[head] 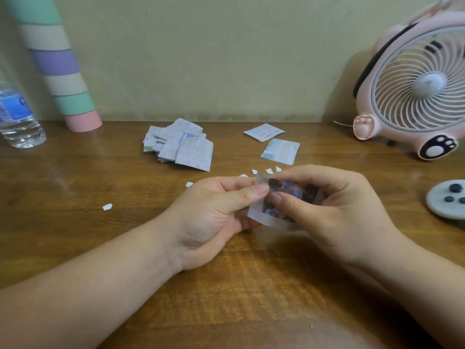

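Note:
Just above the middle of the wooden table (75, 235), both hands hold a small printed paper piece (289, 197) with a dark picture and a white border. My left hand (214, 215) pinches its upper left edge between thumb and fingers. My right hand (334, 210) grips its right side, thumb and forefinger pinching near the top. The paper's right part is hidden behind my right fingers.
A pile of cut printed papers (180, 144) lies at the back centre, two folded paper squares (280, 151) to its right. Several white scraps (107, 207) lie scattered. A water bottle (17, 117) and striped tube (60, 64) stand back left, a pink fan (415, 89) back right, a grey disc (445, 200) at the right edge.

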Motion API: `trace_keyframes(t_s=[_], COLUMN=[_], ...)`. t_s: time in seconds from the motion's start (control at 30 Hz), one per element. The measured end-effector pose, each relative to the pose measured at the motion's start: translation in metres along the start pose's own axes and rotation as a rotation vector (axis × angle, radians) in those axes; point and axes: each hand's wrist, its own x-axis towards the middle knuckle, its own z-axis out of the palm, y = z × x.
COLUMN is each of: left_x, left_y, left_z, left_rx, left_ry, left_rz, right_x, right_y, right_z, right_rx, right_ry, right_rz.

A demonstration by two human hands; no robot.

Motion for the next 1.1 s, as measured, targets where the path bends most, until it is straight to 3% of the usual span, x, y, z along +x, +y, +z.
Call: trace_keyframes(t_s=[0.17,0.3,0.53,0.83,0.93,1.1], left_x=[-0.002,-0.003,-0.002,-0.003,-0.004,-0.003], left_y=[0.0,-0.004,-0.006,0.003,0.007,0.014], left_z=[0.004,0.007,0.006,0.003,0.003,0.002], left_rx=[0.063,0.131,0.293,0.125,0.227,0.442], left_ry=[0.097,0.095,0.062,-0.053,-0.063,-0.029], left_rz=[0.08,0.124,0.123,0.017,0.014,0.061], right_x=[-0.004,-0.003,-0.001,0.006,0.006,0.005], right_y=[-0.001,-0.001,0.004,0.011,0.011,0.01], right_z=[0.003,0.003,0.0,-0.013,-0.015,-0.014], right_rx=[-0.093,-0.025,-0.145,-0.273,-0.388,-0.369], right_ry=[0.037,0.027,0.004,-0.098,-0.135,-0.125], right_rz=[-0.067,0.031,-0.151,-0.229,-0.337,-0.362])
